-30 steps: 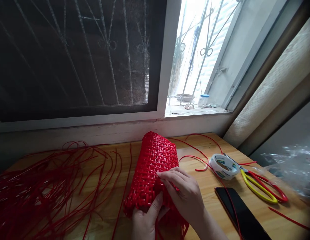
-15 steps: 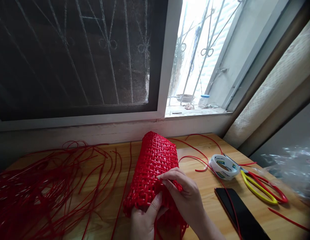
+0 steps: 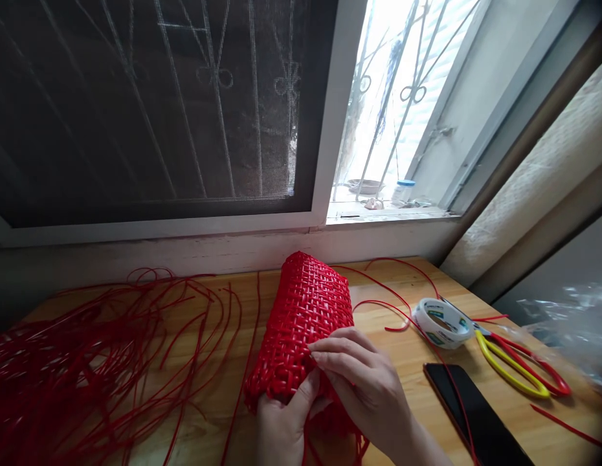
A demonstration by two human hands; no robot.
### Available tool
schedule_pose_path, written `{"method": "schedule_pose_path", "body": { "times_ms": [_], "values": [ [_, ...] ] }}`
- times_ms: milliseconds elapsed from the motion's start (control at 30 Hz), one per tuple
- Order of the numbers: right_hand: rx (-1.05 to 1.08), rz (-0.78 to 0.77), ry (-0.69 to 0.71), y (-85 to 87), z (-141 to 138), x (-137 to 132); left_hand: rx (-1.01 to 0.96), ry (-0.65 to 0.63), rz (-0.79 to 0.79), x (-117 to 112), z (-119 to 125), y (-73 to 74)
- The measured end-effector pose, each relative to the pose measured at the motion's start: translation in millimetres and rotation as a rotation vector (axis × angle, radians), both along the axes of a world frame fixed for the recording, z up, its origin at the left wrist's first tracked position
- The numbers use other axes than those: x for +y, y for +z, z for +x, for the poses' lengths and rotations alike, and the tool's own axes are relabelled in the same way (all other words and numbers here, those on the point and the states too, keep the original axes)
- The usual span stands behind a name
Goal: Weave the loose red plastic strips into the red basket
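A red woven basket, made of glossy strips, lies on its side on the wooden table. At its near rim my left hand grips the edge, thumb outside and the other fingers hidden inside. My right hand rests against the weave just right of that thumb. Its fingertips are pinched together at the rim; whether a strip end is between them I cannot make out. Loose strip ends hang below the rim between the hands.
Loose red strips lie heaped at the left. On the right are a tape roll, scissors with yellow and red handles, and a black phone crossed by a strip. A window wall borders the table's back.
The right hand's fingers have closed up and lie flatter over the rim. My left hand keeps its hold. The whole view has shifted slightly, so things appear a little further right.
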State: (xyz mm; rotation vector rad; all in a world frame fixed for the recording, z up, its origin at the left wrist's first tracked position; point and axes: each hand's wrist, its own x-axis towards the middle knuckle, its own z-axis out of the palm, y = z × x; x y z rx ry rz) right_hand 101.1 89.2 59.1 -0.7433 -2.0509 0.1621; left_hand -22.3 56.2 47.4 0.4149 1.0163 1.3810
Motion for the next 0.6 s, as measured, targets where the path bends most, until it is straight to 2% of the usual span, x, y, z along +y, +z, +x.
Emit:
{"method": "schedule_pose_path", "body": {
  "times_ms": [167, 433, 600],
  "values": [
    [0.008, -0.005, -0.073, -0.8, -3.3, -3.0, 0.037, 0.005, 0.019, 0.9, -0.5, -4.0],
    [-0.010, -0.109, 0.001, -0.4, -2.3, -3.8, -0.005, 0.014, 0.000, 0.0, 0.1, -9.3],
    [-0.003, -0.070, -0.060, -2.5, -3.1, -0.8, -0.022, 0.037, -0.008, -0.8, 1.6, -9.9]
  ]
}}
